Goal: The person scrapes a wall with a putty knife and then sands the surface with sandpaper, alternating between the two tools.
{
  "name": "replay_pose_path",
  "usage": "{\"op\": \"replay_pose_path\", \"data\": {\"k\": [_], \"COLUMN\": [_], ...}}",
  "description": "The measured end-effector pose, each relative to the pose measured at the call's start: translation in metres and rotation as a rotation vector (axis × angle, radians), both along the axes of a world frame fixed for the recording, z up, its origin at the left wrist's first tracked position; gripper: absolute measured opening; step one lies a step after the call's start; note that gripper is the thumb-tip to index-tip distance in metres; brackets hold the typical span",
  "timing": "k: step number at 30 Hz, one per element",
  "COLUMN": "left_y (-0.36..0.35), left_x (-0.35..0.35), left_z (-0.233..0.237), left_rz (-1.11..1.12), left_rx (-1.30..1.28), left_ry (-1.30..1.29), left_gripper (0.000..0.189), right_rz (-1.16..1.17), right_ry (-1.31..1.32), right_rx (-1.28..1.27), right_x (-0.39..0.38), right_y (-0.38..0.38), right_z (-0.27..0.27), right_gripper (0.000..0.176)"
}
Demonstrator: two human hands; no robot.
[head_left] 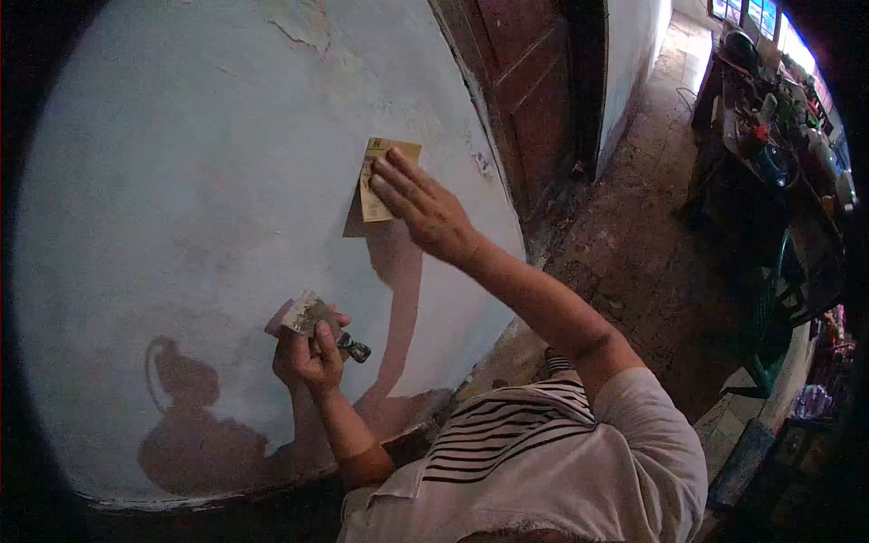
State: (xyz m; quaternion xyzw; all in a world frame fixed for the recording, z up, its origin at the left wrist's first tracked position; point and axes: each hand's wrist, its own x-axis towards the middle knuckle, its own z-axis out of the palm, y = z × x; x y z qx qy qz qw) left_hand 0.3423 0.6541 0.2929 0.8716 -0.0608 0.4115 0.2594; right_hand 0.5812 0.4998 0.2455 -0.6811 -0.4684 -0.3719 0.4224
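Note:
My right hand point(430, 213) lies with fingers stretched over a folded yellowish sheet, apparently sandpaper point(376, 206), holding it against the pale, patchy wall point(226, 136). One edge of the sheet stands off the wall, and its shadow falls beside it. Lower and to the left, my left hand point(317, 362) grips a scraper point(308, 314) with a stained, light blade and a dark handle end sticking out to the right. The thumb is across the scraper. Some fingers are hidden behind it, close to the wall.
A dark wooden door point(534, 90) is right of the wall. Past it runs a dusty tiled floor point(625, 235). A cluttered table point(738, 136) stands at the far right, with a green chair point(769, 344) near it. Peeling paint shows at the top of the wall.

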Motion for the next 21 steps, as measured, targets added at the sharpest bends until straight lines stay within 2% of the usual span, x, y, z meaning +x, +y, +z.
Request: {"op": "replay_pose_path", "data": {"k": [1,3,4,5,7,8,9,12,14,15,17,19,21], "left_y": [-0.001,-0.005,-0.005,-0.005,-0.005,-0.004,-0.005,-0.004,-0.004,-0.004,-0.007,-0.016,-0.019], "left_x": [-0.001,-0.002,-0.003,-0.002,0.002,0.001,-0.001,-0.004,-0.012,-0.015,-0.021,-0.027,-0.033], "left_z": [0.001,0.004,0.002,-0.002,-0.001,0.000,0.001,-0.005,-0.013,-0.016,-0.021,-0.033,-0.057], "left_rz": [0.000,0.058,0.061,0.049,0.029,0.014,0.001,0.012,-0.027,-0.071,-0.093,-0.105,-0.016], "left_rx": [0.003,0.001,-0.002,-0.028,-0.051,-0.035,-0.019,-0.132,-0.195,-0.259,-0.207,-0.159,-0.303], "left_ry": [0.004,0.038,0.033,0.003,-0.027,-0.024,-0.017,0.005,0.006,0.006,0.045,0.090,0.177], "left_gripper": [0.022,0.022,0.022,0.022,0.022,0.023,0.023,0.024,0.024,0.025,0.024,0.024,0.023], "right_rz": [0.000,-0.071,-0.239,-0.237,-0.086,-0.088,-0.018,0.051,-0.085,-0.086,-0.119,0.051,0.054], "right_ry": [0.027,0.209,0.169,0.163,0.077,0.089,-0.016,-0.071,0.139,0.134,0.101,0.043,-0.025], "right_rx": [0.001,0.321,0.369,0.369,0.378,0.174,0.105,0.110,0.341,0.344,0.283,0.148,0.124], "right_x": [0.006,0.035,0.042,0.041,0.025,0.010,-0.001,0.025,0.046,0.044,0.024,-0.006,0.004], "right_y": [-0.004,-0.010,-0.015,-0.013,-0.004,0.000,-0.002,-0.017,-0.028,-0.025,-0.009,-0.002,-0.004], "right_z": [0.000,0.001,0.003,0.002,0.003,0.002,0.006,0.003,0.005,0.007,0.002,0.002,-0.005], "right_gripper": [0.061,0.061,0.062,0.062,0.061,0.060,0.059,0.059,0.059,0.059,0.061,0.060,0.058]}}
